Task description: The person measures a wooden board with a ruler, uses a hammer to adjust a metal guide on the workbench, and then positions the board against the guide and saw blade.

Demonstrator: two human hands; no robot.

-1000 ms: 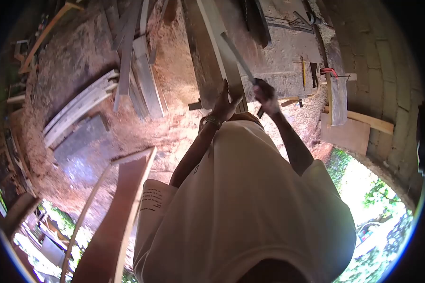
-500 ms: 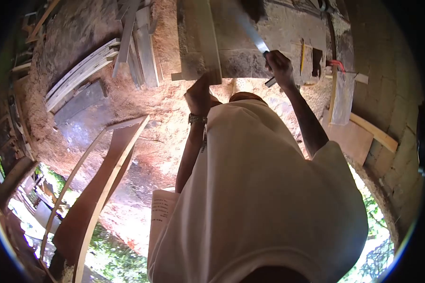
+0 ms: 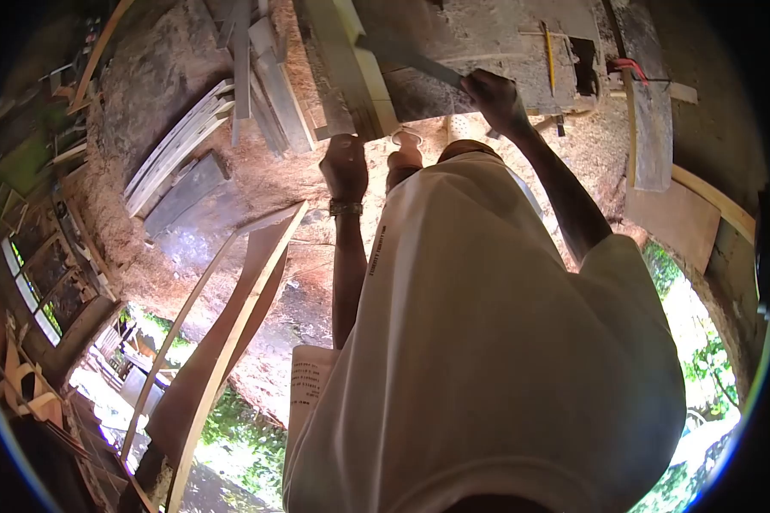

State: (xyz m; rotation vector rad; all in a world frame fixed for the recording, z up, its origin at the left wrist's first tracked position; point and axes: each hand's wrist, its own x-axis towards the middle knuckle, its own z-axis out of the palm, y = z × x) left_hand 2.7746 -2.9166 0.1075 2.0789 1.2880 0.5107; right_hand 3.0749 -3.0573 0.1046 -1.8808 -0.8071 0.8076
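Note:
A handsaw (image 3: 419, 61) is gripped in my right hand (image 3: 496, 98), its blade slanting up and left over the workbench (image 3: 505, 51). The far end of the blade meets the edge of a long pale wooden board (image 3: 364, 73) that lies on the bench. My left hand (image 3: 344, 167), with a watch on the wrist, is closed by the near end of a flat wooden piece (image 3: 329, 103) beside that board. What its fingers hold is partly hidden.
A yellow pencil (image 3: 550, 64) lies on the bench near a rectangular hole. Stacked curved boards (image 3: 180, 141) rest on the sawdust-covered ground at the left. A large brown panel with a pale edge (image 3: 231, 333) stands nearer. A red item (image 3: 629, 68) sits at the right.
The saw has swung left, and its blade now reaches the board. My left hand has shifted slightly left and down from the board's end. The whole view has shifted too.

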